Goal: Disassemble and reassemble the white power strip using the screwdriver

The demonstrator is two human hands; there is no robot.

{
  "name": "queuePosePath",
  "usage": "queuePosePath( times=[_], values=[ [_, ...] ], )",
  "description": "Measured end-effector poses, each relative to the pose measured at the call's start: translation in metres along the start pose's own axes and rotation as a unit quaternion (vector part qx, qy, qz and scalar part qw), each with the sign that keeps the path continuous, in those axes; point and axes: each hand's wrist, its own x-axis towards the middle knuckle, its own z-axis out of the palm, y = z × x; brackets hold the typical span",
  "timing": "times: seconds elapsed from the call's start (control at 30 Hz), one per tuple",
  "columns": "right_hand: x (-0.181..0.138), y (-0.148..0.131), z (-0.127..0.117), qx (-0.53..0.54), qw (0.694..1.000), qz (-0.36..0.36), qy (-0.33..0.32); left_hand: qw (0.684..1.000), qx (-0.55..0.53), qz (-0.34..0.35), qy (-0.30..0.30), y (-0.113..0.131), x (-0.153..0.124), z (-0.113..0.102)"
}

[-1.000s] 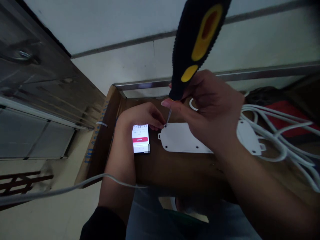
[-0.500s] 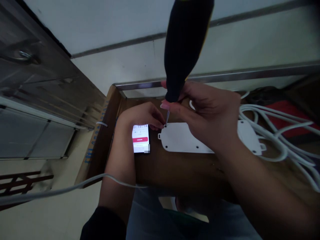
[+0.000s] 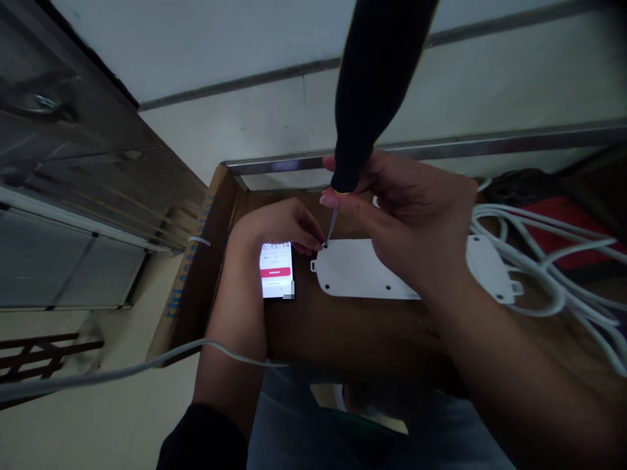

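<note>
The right hand grips a black screwdriver, its tip on a corner of the white power strip on the table. The left hand pinches that corner beside a phone.

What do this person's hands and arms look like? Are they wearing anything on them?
Both hands are bare: the left hand and the right hand show no gloves, rings or watch that I can make out. The forearms are uncovered too. A dark sleeve covers the left arm from about the elbow upward. No sleeve shows on the right arm in this view.
</note>
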Motion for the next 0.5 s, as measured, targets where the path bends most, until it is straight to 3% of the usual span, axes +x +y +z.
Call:
queuePosePath(
  times=[0.23,0.5],
  values=[
    [0.0024,0.0002,0.0051,0.002,0.996,-0.017,0.086,1.000,0.006,-0.001,-0.013,0.0023,0.0007,0.0001],
    [0.0028,-0.0021,0.0059,0.006,0.993,-0.044,0.110,1.000,0.014,0.010,-0.015,0.0047,-0.0006,0.0011]
  ],
)
